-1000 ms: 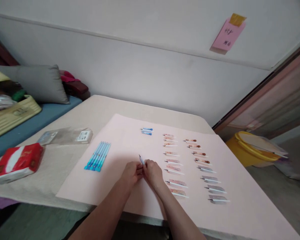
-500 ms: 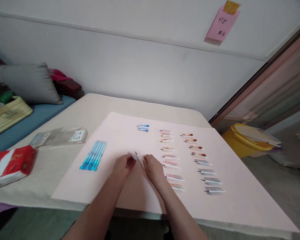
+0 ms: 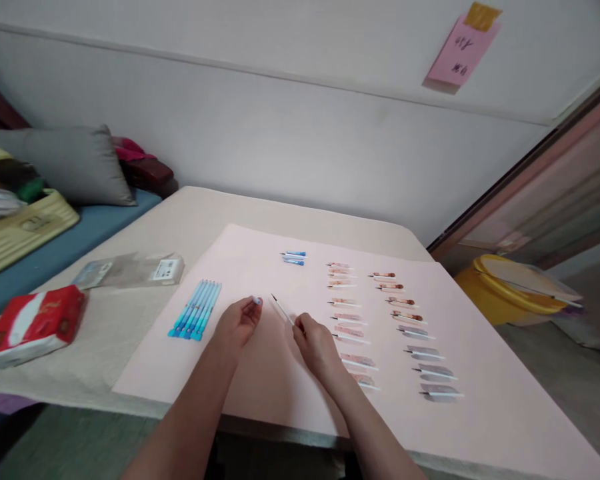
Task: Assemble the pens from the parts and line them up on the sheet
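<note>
My right hand point(image 3: 314, 345) pinches a thin white pen refill point(image 3: 283, 310), its dark tip pointing up and left over the pink paper sheet point(image 3: 260, 380). My left hand point(image 3: 237, 322) is closed on a small pale blue pen piece point(image 3: 255, 301), a short gap left of the refill. A tight row of several blue pens point(image 3: 196, 310) lies left of my left hand. Two short blue pieces point(image 3: 294, 257) lie farther back. Two columns of small patterned pieces with white refills point(image 3: 350, 319) run along the right of the sheet.
A red tissue pack point(image 3: 33, 325) and a clear plastic package point(image 3: 130, 270) lie on the beige table point(image 3: 200, 213) to the left. A grey pillow point(image 3: 75, 163) and a yellow basket point(image 3: 23, 230) sit beyond. A yellow bucket point(image 3: 500, 290) stands on the floor at right.
My hands were together on one pen; they have drawn apart, the right keeping the thin refill and the left keeping the small blue piece.
</note>
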Available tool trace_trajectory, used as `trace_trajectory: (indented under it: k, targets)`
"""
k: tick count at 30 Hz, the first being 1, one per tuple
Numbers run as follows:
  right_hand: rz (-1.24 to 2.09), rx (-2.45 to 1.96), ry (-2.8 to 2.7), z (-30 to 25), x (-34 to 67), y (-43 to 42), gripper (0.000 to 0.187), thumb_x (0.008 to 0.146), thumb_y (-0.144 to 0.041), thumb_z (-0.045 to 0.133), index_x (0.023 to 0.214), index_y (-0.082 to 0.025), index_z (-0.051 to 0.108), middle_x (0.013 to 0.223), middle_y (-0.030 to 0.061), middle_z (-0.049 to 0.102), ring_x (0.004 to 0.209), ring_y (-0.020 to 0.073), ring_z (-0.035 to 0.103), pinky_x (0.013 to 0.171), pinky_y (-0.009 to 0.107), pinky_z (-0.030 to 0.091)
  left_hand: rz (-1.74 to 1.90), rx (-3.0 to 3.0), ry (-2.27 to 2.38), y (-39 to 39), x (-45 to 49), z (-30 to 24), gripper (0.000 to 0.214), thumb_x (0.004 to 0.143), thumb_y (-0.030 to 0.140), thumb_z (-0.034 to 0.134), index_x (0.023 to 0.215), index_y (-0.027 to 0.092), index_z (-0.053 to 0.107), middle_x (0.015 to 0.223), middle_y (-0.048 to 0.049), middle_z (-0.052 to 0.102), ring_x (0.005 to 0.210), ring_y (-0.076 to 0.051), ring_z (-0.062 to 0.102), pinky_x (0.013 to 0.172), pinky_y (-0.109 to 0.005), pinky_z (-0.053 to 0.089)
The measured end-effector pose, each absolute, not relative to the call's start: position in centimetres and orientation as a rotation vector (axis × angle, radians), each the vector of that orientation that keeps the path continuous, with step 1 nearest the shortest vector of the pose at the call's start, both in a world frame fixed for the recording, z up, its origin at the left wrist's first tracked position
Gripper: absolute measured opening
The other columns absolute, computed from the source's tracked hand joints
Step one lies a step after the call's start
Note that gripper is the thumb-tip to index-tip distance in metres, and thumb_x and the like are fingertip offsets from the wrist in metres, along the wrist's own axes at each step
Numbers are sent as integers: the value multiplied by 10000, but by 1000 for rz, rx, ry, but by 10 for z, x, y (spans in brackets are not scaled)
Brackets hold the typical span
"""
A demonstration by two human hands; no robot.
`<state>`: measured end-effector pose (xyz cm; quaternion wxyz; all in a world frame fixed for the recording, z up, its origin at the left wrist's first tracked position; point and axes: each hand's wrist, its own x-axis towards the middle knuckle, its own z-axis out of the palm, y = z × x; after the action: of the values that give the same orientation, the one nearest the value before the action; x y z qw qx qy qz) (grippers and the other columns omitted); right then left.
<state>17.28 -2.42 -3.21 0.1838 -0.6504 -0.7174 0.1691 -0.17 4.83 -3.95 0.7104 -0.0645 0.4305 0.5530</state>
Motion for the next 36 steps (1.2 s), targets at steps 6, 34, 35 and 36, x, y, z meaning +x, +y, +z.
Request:
trace_trajectory:
  k: [6, 34, 35, 36]
  targets:
    - [584, -1550, -1948, -18, 171, -37, 110, 861, -233, 436, 806, -204, 526, 670, -9, 595, 579, 118, 520, 557, 211, 333, 1244, -129, 945, 48, -6, -35, 97, 739, -9, 571, 753, 83, 545, 680, -81, 610, 615, -121, 617, 506, -169, 524]
    - [686, -1567, -1587, -20, 168, -31, 141, 860, -255, 461, 736, -208, 512, 571, -36, 534, 507, 111, 506, 528, 210, 357, 1081, 480, 854, 10, 46, -29, 103, 723, 157, 649, 785, 134, 570, 788, -58, 630, 709, -123, 610, 674, -256, 508]
    - [732, -1567, -1545, -20, 169, -32, 137, 856, -259, 471, 733, -211, 507, 532, -51, 507, 473, 105, 496, 508, 205, 356, 1071, 489, 845, 9, 46, -29, 105, 728, 166, 646, 787, 136, 565, 799, -63, 634, 719, -130, 615, 677, -261, 510]
    - [771, -1563, -1510, -19, 169, -32, 131, 851, -259, 480, 731, -212, 502, 502, -63, 483, 446, 101, 486, 490, 200, 355, 1052, 498, 837, 9, 46, -30, 107, 733, 173, 643, 789, 138, 558, 811, -70, 639, 728, -139, 622, 676, -267, 512]
